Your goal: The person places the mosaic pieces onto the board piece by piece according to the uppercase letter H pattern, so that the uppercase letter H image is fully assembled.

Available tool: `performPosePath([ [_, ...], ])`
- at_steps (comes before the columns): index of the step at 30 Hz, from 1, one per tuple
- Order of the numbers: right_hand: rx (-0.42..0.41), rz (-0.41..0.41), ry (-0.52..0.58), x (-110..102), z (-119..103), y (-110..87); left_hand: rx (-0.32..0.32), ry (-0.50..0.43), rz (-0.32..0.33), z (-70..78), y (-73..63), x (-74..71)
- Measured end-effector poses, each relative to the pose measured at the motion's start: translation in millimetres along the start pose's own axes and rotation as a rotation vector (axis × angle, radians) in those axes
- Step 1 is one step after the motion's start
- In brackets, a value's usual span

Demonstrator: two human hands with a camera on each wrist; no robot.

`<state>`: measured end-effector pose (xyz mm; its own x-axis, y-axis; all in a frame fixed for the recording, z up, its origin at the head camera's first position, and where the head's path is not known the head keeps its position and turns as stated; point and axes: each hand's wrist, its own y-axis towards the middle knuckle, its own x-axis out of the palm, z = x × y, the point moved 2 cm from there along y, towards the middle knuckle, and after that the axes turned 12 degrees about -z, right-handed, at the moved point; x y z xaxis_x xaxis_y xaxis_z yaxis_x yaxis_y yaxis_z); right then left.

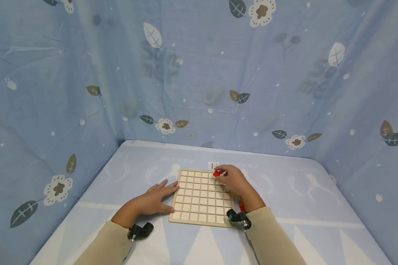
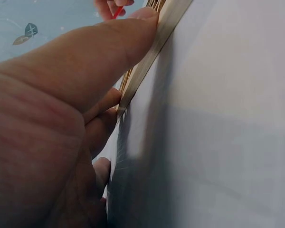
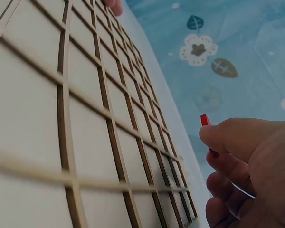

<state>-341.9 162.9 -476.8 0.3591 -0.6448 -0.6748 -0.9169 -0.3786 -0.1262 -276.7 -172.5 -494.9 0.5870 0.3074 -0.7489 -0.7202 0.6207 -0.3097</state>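
While the person's spread left hand [image 1: 154, 200] touches a square pale wooden grid board [image 1: 195, 200] at nine o'clock, the right hand [image 1: 234, 180] pinches a small red piece [image 1: 216, 173], unplaced, near one o'clock; visible cells [image 1: 203, 209] hold nothing, so work seems barely begun.

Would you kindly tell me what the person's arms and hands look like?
The person wears beige sleeves, with a black device by each cuff; the right device has a small greenish patch. The left hand and right hand are bare.
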Motion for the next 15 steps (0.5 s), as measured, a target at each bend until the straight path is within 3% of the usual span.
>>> performPosePath([
  [15,-0.073,-0.092,0.018,35.0,-37.5,22.0,0.010,0.032,0.008,0.6,2.3,-0.3],
])
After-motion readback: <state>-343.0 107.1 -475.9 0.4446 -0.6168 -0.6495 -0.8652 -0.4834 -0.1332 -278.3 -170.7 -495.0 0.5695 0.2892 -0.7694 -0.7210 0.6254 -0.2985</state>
